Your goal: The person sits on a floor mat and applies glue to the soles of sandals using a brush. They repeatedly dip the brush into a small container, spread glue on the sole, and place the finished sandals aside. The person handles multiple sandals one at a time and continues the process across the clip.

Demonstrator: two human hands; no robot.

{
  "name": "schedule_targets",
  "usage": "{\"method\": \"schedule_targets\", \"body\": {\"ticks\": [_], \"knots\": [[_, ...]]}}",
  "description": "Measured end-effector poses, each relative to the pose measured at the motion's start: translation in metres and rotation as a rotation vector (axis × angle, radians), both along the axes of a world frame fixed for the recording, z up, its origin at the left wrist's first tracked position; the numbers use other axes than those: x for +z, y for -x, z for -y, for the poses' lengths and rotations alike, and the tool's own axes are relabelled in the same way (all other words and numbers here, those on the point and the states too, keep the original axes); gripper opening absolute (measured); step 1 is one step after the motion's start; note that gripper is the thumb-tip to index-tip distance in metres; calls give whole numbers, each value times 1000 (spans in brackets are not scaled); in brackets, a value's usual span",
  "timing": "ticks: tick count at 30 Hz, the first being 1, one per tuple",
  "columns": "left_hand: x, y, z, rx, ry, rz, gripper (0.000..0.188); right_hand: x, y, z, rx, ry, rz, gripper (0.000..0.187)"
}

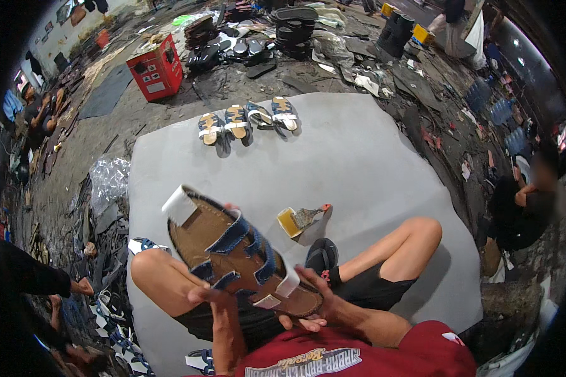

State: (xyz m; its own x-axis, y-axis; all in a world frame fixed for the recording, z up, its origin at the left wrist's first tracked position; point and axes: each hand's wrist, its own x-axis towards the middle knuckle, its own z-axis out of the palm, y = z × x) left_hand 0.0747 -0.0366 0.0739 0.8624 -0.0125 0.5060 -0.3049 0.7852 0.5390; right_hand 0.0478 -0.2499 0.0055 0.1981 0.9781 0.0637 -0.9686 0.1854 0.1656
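Note:
Close below me, both my hands hold a sandal (198,235) with a brown stitched insole, blue denim straps and white strips near both ends. It is tilted, one end up to the left and the other down to the right. My left hand (210,298) grips its near-left edge by the straps, with fingertips showing at the far edge. My right hand (311,300) is wrapped round the lower right end. Beyond the sandal, a small yellow tub (288,223) sits on a grey sheet (371,151), with a brush (307,217) lying across its rim.
Several similar sandals (236,122) stand in a row at the sheet's far edge. More sandals (122,339) lie at the lower left. A red box (156,69) and stacked dark soles (294,31) are farther back. Other people sit at the left and the right (522,207).

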Motion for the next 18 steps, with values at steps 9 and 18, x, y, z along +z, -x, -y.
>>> {"method": "schedule_targets", "body": {"ticks": [9, 18], "knots": [[-99, 23, -38, 25, 130, -422, 108, -112, -56, 32, -476, 1151, 639, 39], [-152, 39, -52, 19, 457, -731, 95, -232, -153, 67, -519, 1822, 139, 64]]}}
